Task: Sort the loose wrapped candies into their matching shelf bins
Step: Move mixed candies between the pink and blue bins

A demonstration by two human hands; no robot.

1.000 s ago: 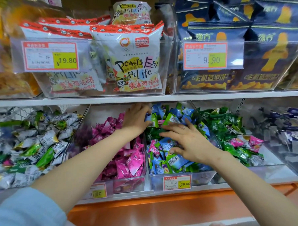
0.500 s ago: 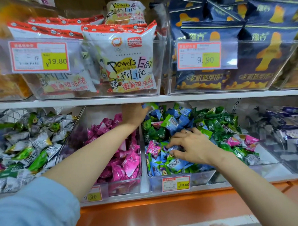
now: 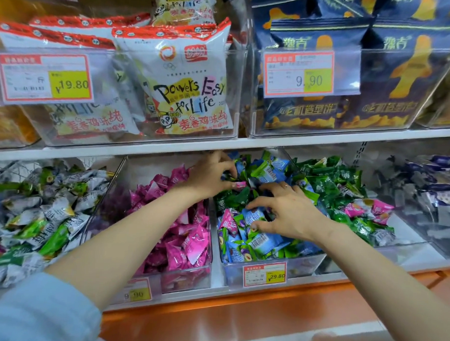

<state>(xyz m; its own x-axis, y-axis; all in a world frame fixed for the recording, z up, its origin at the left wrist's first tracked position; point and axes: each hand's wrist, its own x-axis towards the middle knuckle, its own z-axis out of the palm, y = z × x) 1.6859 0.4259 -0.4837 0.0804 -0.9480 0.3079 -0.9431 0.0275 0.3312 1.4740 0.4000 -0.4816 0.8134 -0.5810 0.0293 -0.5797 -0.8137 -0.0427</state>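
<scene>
On the lower shelf a clear bin holds mixed blue and green wrapped candies with a few pink ones among them. My left hand reaches into the back of this bin and pinches a small pink candy between its fingertips. My right hand lies over the middle of the same bin, fingers curled down into the blue candies. Left of it stands the bin of pink candies. The bin of dark green candies on the right has some stray pink candies.
A far-left bin holds silver and green candies; a far-right bin holds dark blue and white packets. The upper shelf just above my hands carries white snack bags and navy snack bags. An orange ledge runs below.
My left hand has curled around from the bin's back edge and now pinches a pink candy. My right hand has shifted a little up and back over the blue candies.
</scene>
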